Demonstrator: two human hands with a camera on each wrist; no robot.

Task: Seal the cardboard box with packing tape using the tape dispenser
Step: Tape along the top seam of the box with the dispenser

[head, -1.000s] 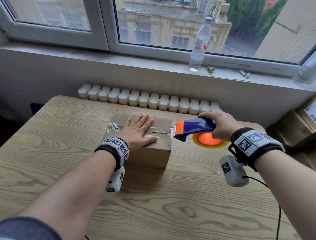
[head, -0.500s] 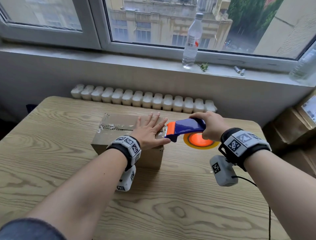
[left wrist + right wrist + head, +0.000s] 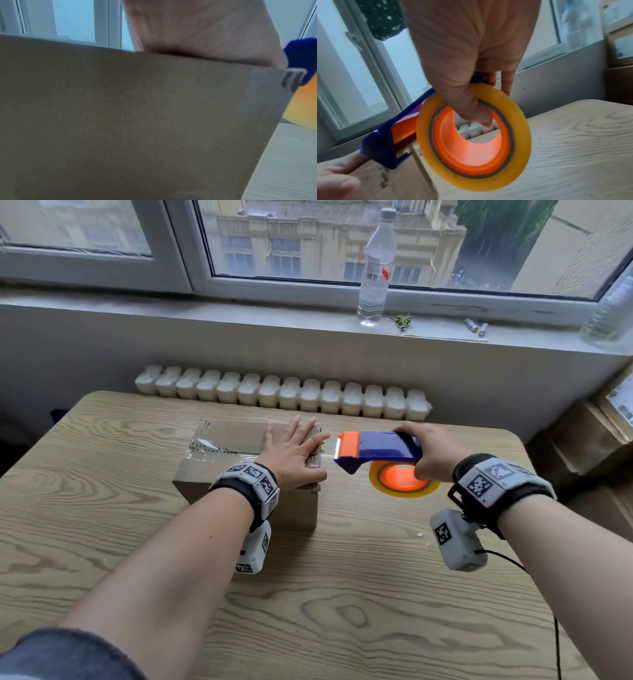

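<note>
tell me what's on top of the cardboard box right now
The left hand lies flat on the cardboard box, near its right end, over a strip of clear tape along the top. The seam under the palm is hidden.

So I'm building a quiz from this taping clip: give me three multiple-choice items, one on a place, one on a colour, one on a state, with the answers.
1. Where is the left hand?
A. flat on top of the cardboard box
B. on the windowsill
C. under the table

2. What colour is the tape dispenser body?
A. green
B. blue with an orange head
C. all white

3. How is the right hand?
A. flat and empty
B. resting on the table
C. gripping the dispenser, thumb through the tape roll

Answers: A, its spread fingers lie on the box's right end; B, head view shows blue body, orange front; C, right wrist view shows the thumb inside the roll's core.
</note>
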